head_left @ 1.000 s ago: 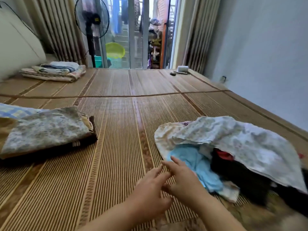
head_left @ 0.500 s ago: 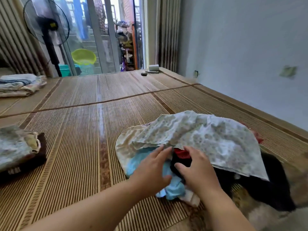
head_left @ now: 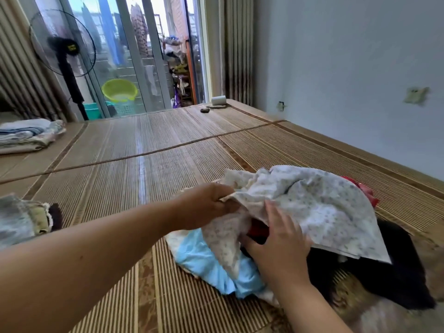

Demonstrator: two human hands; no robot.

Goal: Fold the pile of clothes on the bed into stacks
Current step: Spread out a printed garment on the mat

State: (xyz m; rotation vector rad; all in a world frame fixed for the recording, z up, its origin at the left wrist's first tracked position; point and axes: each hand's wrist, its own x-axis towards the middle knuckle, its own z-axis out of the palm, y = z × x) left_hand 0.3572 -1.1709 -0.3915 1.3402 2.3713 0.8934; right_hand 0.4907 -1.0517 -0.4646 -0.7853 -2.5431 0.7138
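We see a pile of clothes (head_left: 312, 236) heaped at the near right of a bed (head_left: 156, 169) covered in a striped woven mat. A pale floral cloth (head_left: 319, 205) lies on top of the pile, over a light blue garment (head_left: 216, 267), a red piece (head_left: 258, 229) and a black garment (head_left: 396, 272). The left hand (head_left: 209, 205) reaches across from the near left and is closed in a fist on the left edge of the floral cloth, bunching it. The right hand (head_left: 281, 246) lies on the pile below that cloth, fingers spread and loosely curled over the red and dark fabric; we cannot tell whether it has hold of anything. At the near left edge a folded stack (head_left: 26, 217) rests on the mat, well apart from the pile. A second folded stack (head_left: 28, 135) lies at the far left. Beyond the bed stand a black pedestal fan (head_left: 64, 49) and striped curtains, with a glass door behind showing a yellow-green basin (head_left: 120, 90). A small white roll (head_left: 218, 100) sits at the far right corner of the bed, near the grey wall.
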